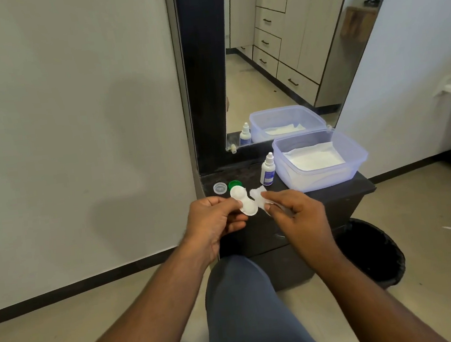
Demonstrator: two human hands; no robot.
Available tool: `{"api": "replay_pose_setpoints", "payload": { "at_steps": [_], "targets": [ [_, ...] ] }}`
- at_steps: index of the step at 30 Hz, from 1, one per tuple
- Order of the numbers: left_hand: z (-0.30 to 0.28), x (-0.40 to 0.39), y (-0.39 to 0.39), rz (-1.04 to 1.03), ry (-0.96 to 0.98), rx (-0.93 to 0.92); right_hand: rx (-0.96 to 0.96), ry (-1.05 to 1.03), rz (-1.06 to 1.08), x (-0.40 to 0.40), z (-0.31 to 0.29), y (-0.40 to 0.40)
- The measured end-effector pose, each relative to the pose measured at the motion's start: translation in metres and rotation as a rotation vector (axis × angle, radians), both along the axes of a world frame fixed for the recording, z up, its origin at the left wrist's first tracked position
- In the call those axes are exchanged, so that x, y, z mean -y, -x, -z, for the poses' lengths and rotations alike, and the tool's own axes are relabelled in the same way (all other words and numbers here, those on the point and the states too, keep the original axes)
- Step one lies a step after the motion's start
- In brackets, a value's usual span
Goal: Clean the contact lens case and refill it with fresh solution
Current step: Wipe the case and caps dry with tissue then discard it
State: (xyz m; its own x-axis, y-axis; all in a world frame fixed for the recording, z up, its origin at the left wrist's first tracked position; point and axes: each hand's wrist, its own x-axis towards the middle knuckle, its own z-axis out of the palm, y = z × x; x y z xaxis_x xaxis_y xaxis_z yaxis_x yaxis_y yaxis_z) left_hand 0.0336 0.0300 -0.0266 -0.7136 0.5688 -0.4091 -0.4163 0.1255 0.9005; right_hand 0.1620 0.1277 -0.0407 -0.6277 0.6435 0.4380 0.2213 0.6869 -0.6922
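Observation:
My left hand (213, 218) pinches a white two-well contact lens case (243, 201) above the front of a dark cabinet top (341, 188). The case has no caps on it. Just to its right, my right hand (294, 213) grips a small crumpled white tissue (261, 198), close to the case; whether they touch I cannot tell. On the cabinet behind the case lie a clear cap (219, 187) and a green cap (234, 184). A small white solution bottle (267, 169) with a blue label stands upright further back.
A translucent lilac plastic tub (354, 161) holding white tissues sits at the right of the cabinet top. A mirror (289, 51) leans against the wall behind. A black waste bin (374, 252) stands on the floor to the right, and my knee (241, 295) is below the hands.

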Motion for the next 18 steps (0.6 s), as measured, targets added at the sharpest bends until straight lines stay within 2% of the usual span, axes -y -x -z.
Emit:
{"api": "replay_pose_setpoints", "payload": {
  "at_steps": [4,9,14,18],
  "targets": [
    [-0.003,0.000,-0.004,-0.004,-0.053,0.067,0.000,-0.235,-0.013,0.000,0.007,-0.002],
    [-0.008,0.001,-0.012,0.022,-0.129,0.153,0.066,-0.441,-0.165,0.008,0.011,-0.004],
    [-0.004,0.007,-0.017,-0.022,-0.177,0.233,-0.023,-0.260,-0.083,-0.002,0.012,-0.007],
    [0.004,0.008,-0.022,-0.034,-0.162,0.169,0.015,-0.276,-0.143,0.008,0.018,-0.005]
  ]
}}
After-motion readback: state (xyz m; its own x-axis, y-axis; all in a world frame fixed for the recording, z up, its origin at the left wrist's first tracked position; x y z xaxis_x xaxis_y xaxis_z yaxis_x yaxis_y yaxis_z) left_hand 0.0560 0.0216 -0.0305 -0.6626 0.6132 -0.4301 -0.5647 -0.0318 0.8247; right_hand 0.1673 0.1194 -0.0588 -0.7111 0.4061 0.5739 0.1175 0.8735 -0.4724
